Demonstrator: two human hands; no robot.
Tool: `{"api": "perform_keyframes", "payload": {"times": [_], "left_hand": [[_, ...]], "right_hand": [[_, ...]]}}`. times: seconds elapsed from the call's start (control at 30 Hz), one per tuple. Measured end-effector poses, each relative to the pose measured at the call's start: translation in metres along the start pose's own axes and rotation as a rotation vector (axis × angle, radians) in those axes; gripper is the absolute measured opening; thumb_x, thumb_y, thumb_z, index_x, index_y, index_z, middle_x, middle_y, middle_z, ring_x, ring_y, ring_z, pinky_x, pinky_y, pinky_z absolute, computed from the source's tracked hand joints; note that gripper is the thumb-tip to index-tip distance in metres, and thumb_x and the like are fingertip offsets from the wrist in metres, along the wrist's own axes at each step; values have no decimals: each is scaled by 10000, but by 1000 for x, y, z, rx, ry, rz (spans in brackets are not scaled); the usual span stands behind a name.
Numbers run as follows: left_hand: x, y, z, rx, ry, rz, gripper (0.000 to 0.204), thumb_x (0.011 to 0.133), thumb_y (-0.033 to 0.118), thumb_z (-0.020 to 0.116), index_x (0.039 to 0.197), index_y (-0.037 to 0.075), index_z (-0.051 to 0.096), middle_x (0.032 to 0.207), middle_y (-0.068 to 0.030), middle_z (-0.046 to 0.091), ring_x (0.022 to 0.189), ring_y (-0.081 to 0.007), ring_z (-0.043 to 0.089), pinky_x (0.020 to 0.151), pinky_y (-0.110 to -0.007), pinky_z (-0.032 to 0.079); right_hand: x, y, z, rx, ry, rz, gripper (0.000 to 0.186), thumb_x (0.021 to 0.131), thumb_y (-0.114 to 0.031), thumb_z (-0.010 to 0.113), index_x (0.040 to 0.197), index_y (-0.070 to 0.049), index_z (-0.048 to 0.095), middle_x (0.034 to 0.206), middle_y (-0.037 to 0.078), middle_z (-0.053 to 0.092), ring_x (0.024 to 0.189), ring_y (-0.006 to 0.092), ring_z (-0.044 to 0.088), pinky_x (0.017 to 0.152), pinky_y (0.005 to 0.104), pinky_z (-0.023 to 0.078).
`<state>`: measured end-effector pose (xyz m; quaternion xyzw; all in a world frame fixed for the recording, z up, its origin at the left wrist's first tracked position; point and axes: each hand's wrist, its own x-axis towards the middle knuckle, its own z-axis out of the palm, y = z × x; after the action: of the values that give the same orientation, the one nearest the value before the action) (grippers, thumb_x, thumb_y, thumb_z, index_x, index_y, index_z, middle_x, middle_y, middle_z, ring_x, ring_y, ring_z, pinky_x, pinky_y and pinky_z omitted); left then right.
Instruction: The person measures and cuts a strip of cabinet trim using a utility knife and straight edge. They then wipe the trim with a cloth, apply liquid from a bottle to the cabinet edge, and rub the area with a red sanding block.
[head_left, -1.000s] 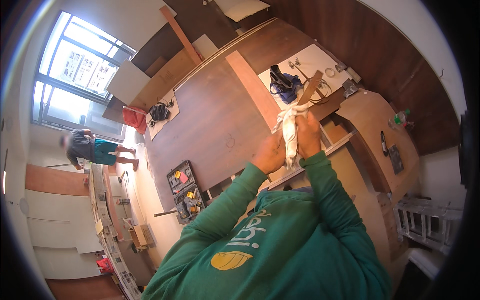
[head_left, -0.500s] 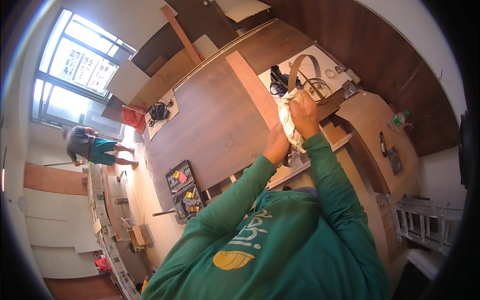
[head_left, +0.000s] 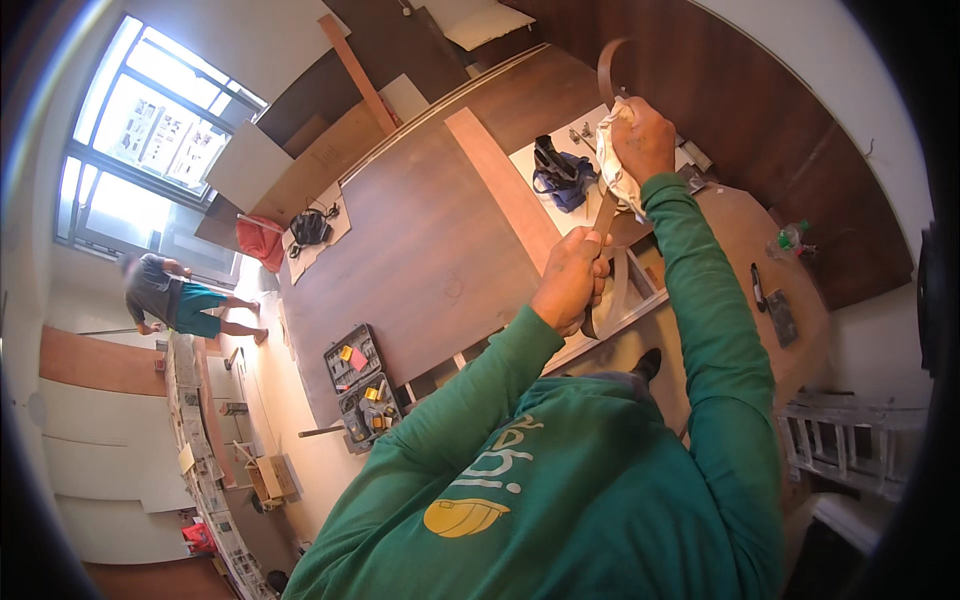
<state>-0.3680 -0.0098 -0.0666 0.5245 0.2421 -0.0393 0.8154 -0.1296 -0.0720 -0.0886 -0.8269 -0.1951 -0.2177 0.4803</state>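
Note:
A long, thin brown strip (head_left: 604, 215), which looks like edge banding, runs between my hands above the work table. My left hand (head_left: 570, 278) is closed around its lower part, and the tail of the strip hangs below the fist. Higher up and farther away, my right hand (head_left: 646, 138) grips a crumpled white cloth (head_left: 617, 165) wrapped against the strip. Beyond the cloth the free end curls upward. Beneath my hands, a dark blue and black item (head_left: 562, 175), perhaps a bag or pouch, lies on a white board (head_left: 530, 160).
A large brown panel (head_left: 410, 250) with a lighter reddish plank (head_left: 500, 180) spreads to the left. An open toolbox (head_left: 362, 385) sits at its near edge. A curved brown sheet with a knife (head_left: 758, 288) lies right, near a ladder (head_left: 850, 450). Another person (head_left: 170, 295) stands far left.
My right hand has moved up and away with the cloth along the strip, leaving my left hand lower. The looped strip now stretches straighter between them.

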Motion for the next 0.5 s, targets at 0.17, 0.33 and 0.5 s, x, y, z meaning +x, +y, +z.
{"api": "perform_keyframes", "payload": {"times": [0.17,0.33,0.5], "left_hand": [[-32,12,1,-83,-103,-22,183,1146,272,459,1174,112,543,715,68,398,536,-52,300,487,-238,263],[-73,15,-5,-130,-163,-34,188,1155,304,470,1164,126,528,712,76,378,537,-39,286,481,-225,247],[-102,18,-21,-144,-167,-51,234,1154,336,483,1170,112,549,709,69,387,537,-41,307,474,-220,262]], "right_hand": [[43,-10,-21,-53,31,-43,251,905,-211,653,1097,-109,779,968,252,748,978,467,725,865,499,597],[89,-16,-45,-144,65,-168,251,896,-228,648,1072,-100,774,955,258,751,950,471,729,873,524,594],[155,-38,-57,-424,208,-238,210,978,-266,654,1037,-87,746,943,204,787,922,361,782,780,509,607]]}}
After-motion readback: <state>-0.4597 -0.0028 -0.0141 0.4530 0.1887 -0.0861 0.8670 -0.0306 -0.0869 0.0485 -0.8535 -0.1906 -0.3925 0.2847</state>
